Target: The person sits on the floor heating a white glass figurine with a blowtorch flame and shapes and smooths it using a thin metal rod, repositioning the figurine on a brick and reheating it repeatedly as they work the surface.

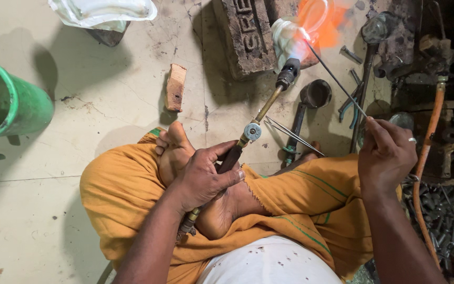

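Stained pale floor [95, 105], brick [243, 34] far; left hand [203, 176] clenched round torch [258, 123], right hand [387, 152] pinching thin rod [337, 79], flame-lit workpiece blurred.

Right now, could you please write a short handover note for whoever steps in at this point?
Left hand: shut on the torch, resting over the crossed feet; its flame plays on the glowing piece by the brick.
Right hand: pinches a thin rod, tip in the flame at the piece.
Tweezers, pliers and ladles lie on the floor between the hands.
Done: the piece is glowing hot.
Left: heating is under way; rod and torch not yet set down.
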